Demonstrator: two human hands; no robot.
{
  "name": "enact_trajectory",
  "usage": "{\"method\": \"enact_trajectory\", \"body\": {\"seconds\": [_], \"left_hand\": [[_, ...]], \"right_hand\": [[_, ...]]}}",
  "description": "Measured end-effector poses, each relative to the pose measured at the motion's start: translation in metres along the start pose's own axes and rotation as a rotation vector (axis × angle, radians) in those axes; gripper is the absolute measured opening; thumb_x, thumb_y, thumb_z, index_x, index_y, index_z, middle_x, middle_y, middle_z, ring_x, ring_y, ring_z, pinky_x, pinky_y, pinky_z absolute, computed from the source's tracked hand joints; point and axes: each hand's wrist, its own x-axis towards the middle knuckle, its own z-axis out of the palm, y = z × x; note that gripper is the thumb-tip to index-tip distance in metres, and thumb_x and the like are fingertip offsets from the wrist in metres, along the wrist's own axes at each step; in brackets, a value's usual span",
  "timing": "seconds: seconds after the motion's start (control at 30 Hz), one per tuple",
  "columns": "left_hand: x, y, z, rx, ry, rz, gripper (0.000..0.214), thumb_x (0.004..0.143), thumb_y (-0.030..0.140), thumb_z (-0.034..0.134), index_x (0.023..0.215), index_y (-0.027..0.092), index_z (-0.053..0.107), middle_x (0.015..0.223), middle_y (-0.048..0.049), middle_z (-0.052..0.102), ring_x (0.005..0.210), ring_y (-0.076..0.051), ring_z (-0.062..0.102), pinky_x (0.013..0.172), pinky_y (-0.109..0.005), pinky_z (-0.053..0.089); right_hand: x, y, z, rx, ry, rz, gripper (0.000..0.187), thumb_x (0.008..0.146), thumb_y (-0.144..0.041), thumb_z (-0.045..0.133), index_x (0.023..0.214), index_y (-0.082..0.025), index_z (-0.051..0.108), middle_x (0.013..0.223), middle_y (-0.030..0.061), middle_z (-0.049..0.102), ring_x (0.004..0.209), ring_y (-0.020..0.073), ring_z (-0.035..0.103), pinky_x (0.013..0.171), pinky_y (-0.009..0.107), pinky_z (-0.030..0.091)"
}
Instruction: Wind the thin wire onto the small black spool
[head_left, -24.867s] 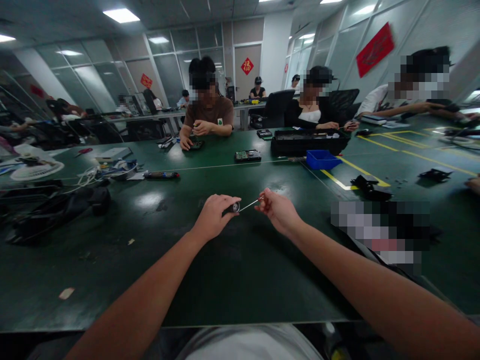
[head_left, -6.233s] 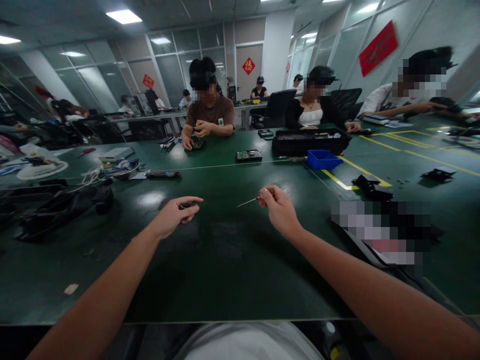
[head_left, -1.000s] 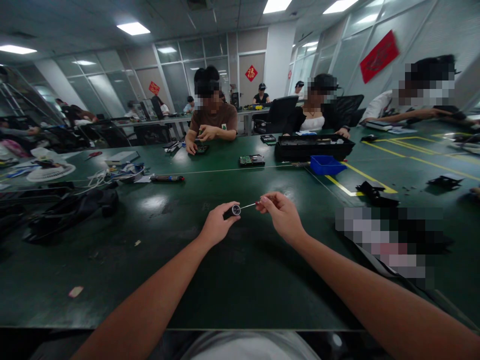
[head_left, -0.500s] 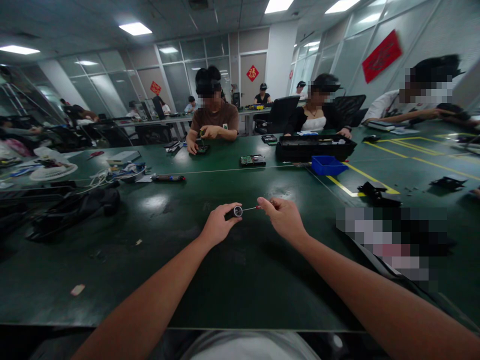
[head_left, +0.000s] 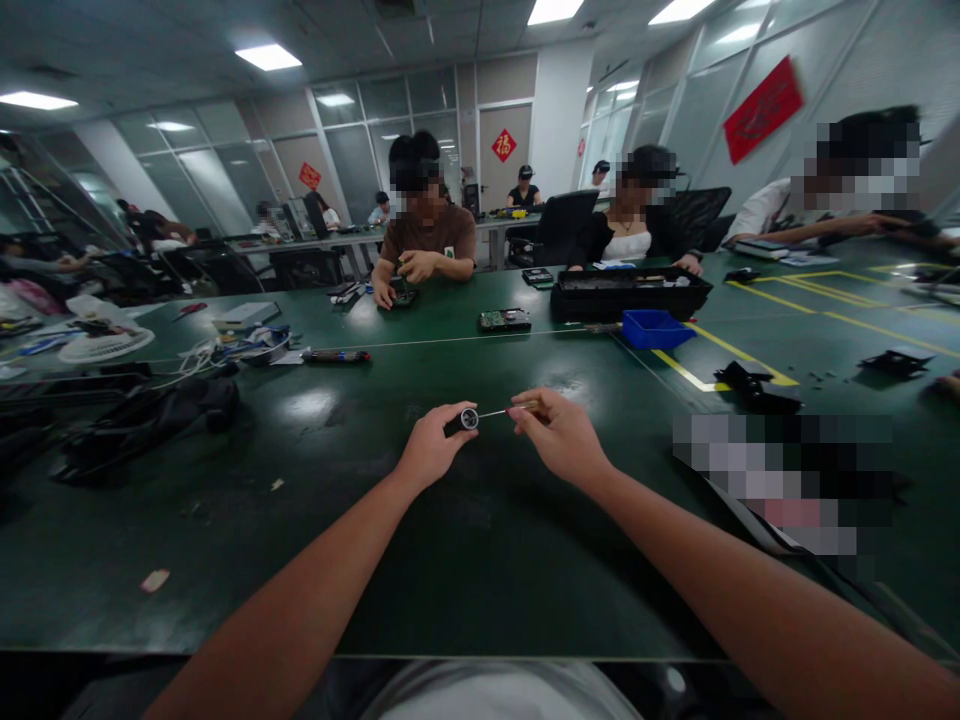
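My left hand (head_left: pixel 433 445) is closed around a small black cylindrical part (head_left: pixel 469 419), whose round, silver-rimmed end faces me. Between thumb and fingers, my right hand (head_left: pixel 559 432) grips a screwdriver (head_left: pixel 493 413) with a thin metal shaft and a red collar; most of its handle is hidden by the fingers. The shaft points left, and its tip meets the right side of the cylindrical part. Whether it sits in a screw is too small to tell. Both hands are above the green table (head_left: pixel 480 560).
Beyond my hands lie a circuit-board drive (head_left: pixel 505 320), a blue tray (head_left: pixel 657 330) and a long black housing (head_left: pixel 630 297). Black brackets (head_left: pixel 757 386) are to the right. A dark pen-like tool (head_left: pixel 336 356) and black parts (head_left: pixel 150 420) lie left. A co-worker (head_left: pixel 427 235) works opposite.
Both hands have shifted slightly left with the cylindrical part and screwdriver. My right fingers have changed position on the handle, with the index finger now more extended.
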Motion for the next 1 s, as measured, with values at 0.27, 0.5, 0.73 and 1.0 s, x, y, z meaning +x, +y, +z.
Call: {"method": "enact_trajectory", "body": {"seconds": [0.27,0.5,0.73,1.0], "left_hand": [[-0.002,0.007,0.002,0.026,-0.041,0.026,0.04,0.084,0.017,0.071,0.122,0.026,0.066,0.121,-0.0033,0.068,0.115,-0.022,0.06,0.104,-0.04,0.042],[-0.003,0.012,0.002,0.022,-0.043,0.011,0.039,0.084,0.018,0.07,0.122,0.026,0.066,0.121,-0.0038,0.068,0.114,-0.023,0.06,0.104,-0.04,0.042],[-0.004,0.018,-0.002,0.038,-0.048,0.078,0.037,0.085,0.019,0.069,0.121,0.026,0.066,0.122,-0.0047,0.068,0.116,-0.024,0.059,0.104,-0.042,0.042],[-0.004,0.018,-0.001,0.076,-0.072,0.085,0.038,0.086,0.022,0.07,0.123,0.027,0.065,0.122,-0.0037,0.068,0.115,-0.024,0.059,0.104,-0.043,0.041]], "right_hand": [[0.0,0.0,0.001,-0.068,0.067,0.033,0.039,0.097,-0.05,0.043,0.084,-0.022,0.067,0.061,0.0005,0.061,0.058,0.0182,0.058,0.058,0.032,0.042],[-0.001,0.005,0.005,0.128,0.149,0.049,0.024,0.092,-0.041,0.053,0.102,-0.021,0.062,0.082,0.0042,0.069,0.07,0.0194,0.061,0.066,0.034,0.047],[0.011,0.018,0.006,0.571,0.121,0.274,0.032,0.086,-0.054,0.058,0.085,-0.022,0.061,0.076,0.0043,0.064,0.069,0.02,0.062,0.074,0.04,0.054],[0.011,0.025,0.009,0.632,0.162,0.275,0.029,0.085,-0.051,0.063,0.087,-0.022,0.062,0.077,0.0026,0.064,0.069,0.0176,0.061,0.073,0.036,0.054]]}}
